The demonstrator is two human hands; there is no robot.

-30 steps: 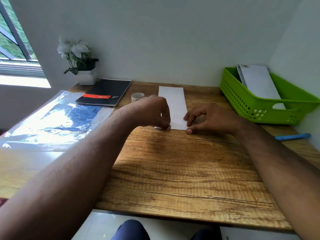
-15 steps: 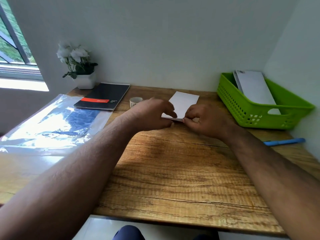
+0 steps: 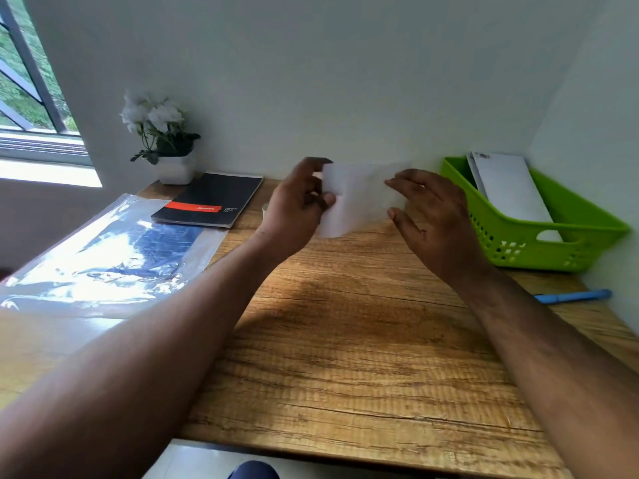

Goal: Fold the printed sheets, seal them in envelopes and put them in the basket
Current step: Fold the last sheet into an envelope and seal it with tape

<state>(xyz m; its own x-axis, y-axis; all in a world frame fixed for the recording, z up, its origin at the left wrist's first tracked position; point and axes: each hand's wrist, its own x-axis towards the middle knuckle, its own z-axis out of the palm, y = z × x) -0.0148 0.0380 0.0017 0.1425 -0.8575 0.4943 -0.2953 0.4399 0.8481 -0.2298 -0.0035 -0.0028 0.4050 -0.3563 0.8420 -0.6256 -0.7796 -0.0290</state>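
Wooden and strongly grained, the desk point(image 3: 345, 340) filled most of the view, set into a corner of pale walls with a window at the far left. Along its left side lay a wide clear plastic sleeve point(image 3: 103, 261), glossy with glare, holding something dark blue. At the far right stood the lime-green basket point(image 3: 587, 236), perforated along its sides, with white envelopes point(image 3: 508, 184) leaning inside it against the back. Behind the sleeve sat a black notebook point(image 3: 211, 198) with a red band, and beyond that a white pot of white flowers point(image 3: 162, 140) against the wall. Both forearms reached in from the near edge. The left hand point(image 3: 297, 209) was closed on the left edge of the folded sheet point(image 3: 356, 198), thumb in front and fingers curled behind it. The sheet itself was white, blurred, and raised above the desk between the two hands, just left of the basket. The right hand point(image 3: 432, 219) was spread at the sheet's right edge, fingers apart and relaxed; whether its fingertips touched the paper could not be told through the blur. A blue pen point(image 3: 570, 296) lay on the desk near the right wall, in front of the basket.
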